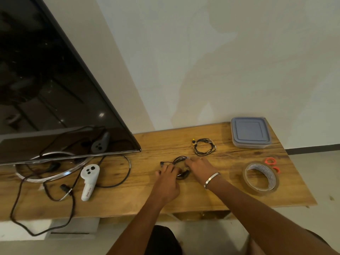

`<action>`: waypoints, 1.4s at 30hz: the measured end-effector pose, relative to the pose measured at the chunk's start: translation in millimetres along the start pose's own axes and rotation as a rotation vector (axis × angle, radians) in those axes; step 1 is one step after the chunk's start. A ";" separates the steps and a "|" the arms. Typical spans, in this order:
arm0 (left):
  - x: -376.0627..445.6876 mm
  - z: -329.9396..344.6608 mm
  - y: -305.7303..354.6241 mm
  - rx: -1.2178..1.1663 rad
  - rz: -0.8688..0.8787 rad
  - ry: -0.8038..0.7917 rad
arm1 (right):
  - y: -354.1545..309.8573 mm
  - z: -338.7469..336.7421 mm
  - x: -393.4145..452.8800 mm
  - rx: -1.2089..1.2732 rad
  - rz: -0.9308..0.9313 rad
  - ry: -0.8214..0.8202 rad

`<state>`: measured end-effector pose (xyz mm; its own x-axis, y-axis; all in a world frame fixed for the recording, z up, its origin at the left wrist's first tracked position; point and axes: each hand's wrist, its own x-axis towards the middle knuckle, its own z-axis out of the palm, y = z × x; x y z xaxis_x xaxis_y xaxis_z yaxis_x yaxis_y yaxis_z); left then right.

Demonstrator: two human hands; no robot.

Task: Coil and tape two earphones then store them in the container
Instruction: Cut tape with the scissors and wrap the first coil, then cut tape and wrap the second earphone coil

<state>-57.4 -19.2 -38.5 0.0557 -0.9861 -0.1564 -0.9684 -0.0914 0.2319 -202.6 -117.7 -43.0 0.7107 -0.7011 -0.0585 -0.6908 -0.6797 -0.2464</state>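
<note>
Layout of the table (211, 197), seen from the head view.

A television (55, 85) is stood at the left end of the table, with a controller (89, 181) and a loose cable (117, 183) laid before it. Near the middle, one earphone (181, 168) is covered in part by the left hand (168, 183) and the right hand (199, 167), which are set on either side of it. A second earphone (204, 146) is laid just behind them. The container (250, 132) is placed at the far right corner, against the wall. A tape roll (261, 178) is laid nearer, right of the hands, with scissors (272, 163) partly hidden behind it.
</note>
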 end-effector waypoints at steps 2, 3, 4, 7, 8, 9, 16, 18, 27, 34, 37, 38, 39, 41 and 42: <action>-0.1 -1.3 1.6 -0.027 0.001 0.024 | -1.7 -0.4 0.7 0.017 0.023 -0.015; 0.1 -1.3 2.5 -0.034 0.000 0.048 | -2.1 -0.6 1.6 0.043 0.061 -0.022; 0.4 -1.0 3.4 -0.042 -0.005 0.070 | -2.2 -1.6 2.4 0.077 0.110 -0.031; 1.7 1.4 2.8 -0.048 -0.026 0.090 | -3.9 -4.9 4.6 0.198 0.223 -0.075; 2.4 2.0 2.1 -0.046 -0.029 0.090 | -4.3 -5.7 4.7 0.252 0.257 -0.081; 3.1 2.1 1.7 -0.050 -0.031 0.089 | -4.5 -6.3 4.6 0.318 0.292 -0.079; 4.8 2.1 1.8 -0.161 -0.066 0.123 | -2.0 -11.5 6.7 0.494 0.362 -0.084; 5.5 1.3 1.3 -0.191 -0.071 0.140 | -0.8 -13.6 4.4 0.471 0.354 -0.107; 13.5 -5.2 18.0 -0.341 -0.009 0.284 | 24.7 -37.6 -28.7 0.320 0.354 -0.059; 14.9 0.4 78.2 -0.417 0.075 0.254 | 71.7 -55.9 -89.1 -0.092 0.435 0.057; 12.9 6.1 101.5 -0.418 0.103 0.205 | 85.3 -58.5 -106.2 -0.185 0.528 -0.041; 12.2 7.9 109.0 -0.410 0.108 0.196 | 87.6 -59.2 -109.0 -0.197 0.538 -0.050; 11.3 9.6 115.6 -0.406 0.113 0.187 | 88.3 -60.0 -110.9 -0.202 0.540 -0.053; 9.4 11.9 125.7 -0.414 0.121 0.164 | 86.3 -60.5 -112.2 -0.208 0.525 -0.056; 8.5 13.1 129.6 -0.420 0.129 0.154 | 84.8 -60.0 -112.5 -0.214 0.512 -0.057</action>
<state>-185.7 -37.6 -22.3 0.0073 -0.9993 0.0368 -0.7894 0.0168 0.6136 -349.2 -109.4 0.8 0.2787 -0.9446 -0.1732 -0.9573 -0.2878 0.0292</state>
